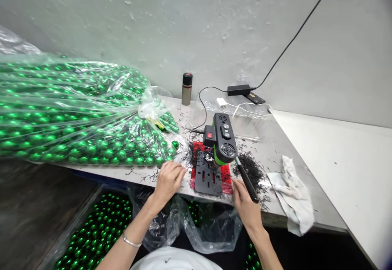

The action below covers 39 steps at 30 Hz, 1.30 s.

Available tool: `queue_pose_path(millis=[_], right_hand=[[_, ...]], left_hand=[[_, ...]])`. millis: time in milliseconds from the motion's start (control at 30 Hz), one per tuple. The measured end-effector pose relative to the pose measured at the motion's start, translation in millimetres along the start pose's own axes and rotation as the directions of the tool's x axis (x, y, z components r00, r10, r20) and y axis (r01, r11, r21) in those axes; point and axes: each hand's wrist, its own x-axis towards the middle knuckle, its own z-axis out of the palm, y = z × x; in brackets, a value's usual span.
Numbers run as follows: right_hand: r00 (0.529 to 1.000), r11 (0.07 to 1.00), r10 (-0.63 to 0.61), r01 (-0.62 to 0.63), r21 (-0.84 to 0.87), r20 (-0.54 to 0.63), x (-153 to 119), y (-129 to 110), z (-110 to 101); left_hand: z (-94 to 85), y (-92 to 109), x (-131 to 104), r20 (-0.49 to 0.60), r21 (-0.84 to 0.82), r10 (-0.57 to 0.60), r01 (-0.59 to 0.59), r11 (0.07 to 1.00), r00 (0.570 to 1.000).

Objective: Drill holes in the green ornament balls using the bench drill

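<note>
A small black machine (225,139) with a red switch, round grilles and a slotted base plate (208,176) stands on red material (226,178) at the table's front. On its left, my left hand (169,181) has its fingers bent together beside the loose end of a clear bag; anything in them is too small to make out. My right hand (247,204) is closed in a pinch at the red material's right edge, below the machine's black lever handle (247,184). What it pinches is hidden. A shiny green ball (174,144) rests beyond my left hand.
A large clear bag of green balls (92,114) covers the table's left side. Small black pieces (249,170) are heaped right of the machine. A white cloth (292,192), a bottle (186,89) and a power adapter (239,90) lie around. More green balls (98,225) sit below the table.
</note>
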Motion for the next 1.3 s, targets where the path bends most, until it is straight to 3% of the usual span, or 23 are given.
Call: queue_pose_path(millis=[100,167,200,267,333,400,500,567,600,667,733,767,833,900,1000,1133,1200,1300], right_hand=[[0.998,0.997,0.070,-0.070,0.023,-0.002,-1,3,1],[0.997,0.998,0.068,-0.068,-0.012,-0.020,0,3,1],[0.998,0.998,0.055,-0.056,-0.036,-0.034,1,2,1],[0.998,0.997,0.020,-0.025,-0.069,-0.061,1,-1,2],[0.998,0.998,-0.009,0.005,-0.065,-0.069,-2,-3,1],[0.998,0.999,-0.023,0.020,-0.048,-0.060,-6,-5,-1],[0.998,0.999,-0.025,0.023,-0.033,-0.058,-13,-6,-5],[0.998,1.000,-0.019,0.018,-0.019,-0.064,-14,-8,-8],[0.998,1.000,-0.016,0.015,-0.008,-0.067,-14,-9,-8],[0.997,1.000,-0.006,0.007,0.014,-0.080,-12,-14,-9],[0.996,0.999,0.008,-0.004,0.038,-0.094,-9,-20,-8],[0.995,0.999,0.014,-0.009,0.053,-0.097,-7,-23,-8],[0.996,0.996,0.035,-0.027,0.089,-0.087,-6,-28,-8],[0.994,0.994,0.065,-0.056,0.093,-0.094,-7,-30,-9],[0.981,0.997,0.079,-0.078,0.013,-0.175,-9,-28,-13],[0.978,0.997,0.056,-0.066,-0.043,-0.202,-6,-26,-20],[0.980,0.997,0.071,-0.076,-0.020,-0.187,-5,-25,-22],[0.975,0.996,0.086,-0.083,0.022,-0.205,-8,-24,-21]], left_hand=[[-8.1,-20,30,-0.041,0.084,-0.035,0.038,0.996,0.999],[-8.8,-36,55,0.058,0.157,-0.104,0.093,0.983,0.993],[-7.4,-44,68,0.151,0.204,-0.159,0.127,0.971,0.976],[-1.8,-56,88,0.342,0.282,-0.273,0.179,0.943,0.899],[5.6,-64,101,0.453,0.304,-0.331,0.206,0.930,0.828],[11.5,-67,106,0.480,0.274,-0.334,0.222,0.936,0.812],[12.4,-67,100,0.452,0.183,-0.335,0.282,0.942,0.827],[8.0,-63,91,0.391,-0.107,-0.393,0.465,0.879,0.832],[5.2,-59,85,0.366,-0.326,-0.444,0.560,0.762,0.818],[0.9,-47,72,0.395,-0.698,-0.542,0.626,0.348,0.742],[0.3,-31,58,0.503,-0.806,-0.569,0.591,-0.036,0.651],[1.7,-22,52,0.563,-0.796,-0.565,0.579,-0.174,0.604],[7.8,-4,41,0.658,-0.742,-0.542,0.575,-0.345,0.523],[16.7,11,33,0.706,-0.698,-0.531,0.588,-0.410,0.468],[31.2,23,25,0.716,-0.679,-0.538,0.625,-0.386,0.445],[45.1,30,18,0.687,-0.678,-0.539,0.698,-0.233,0.488],[49.4,32,17,0.657,-0.663,-0.535,0.745,-0.075,0.531],[54.9,34,17,0.582,-0.609,-0.500,0.751,0.255,0.641]])
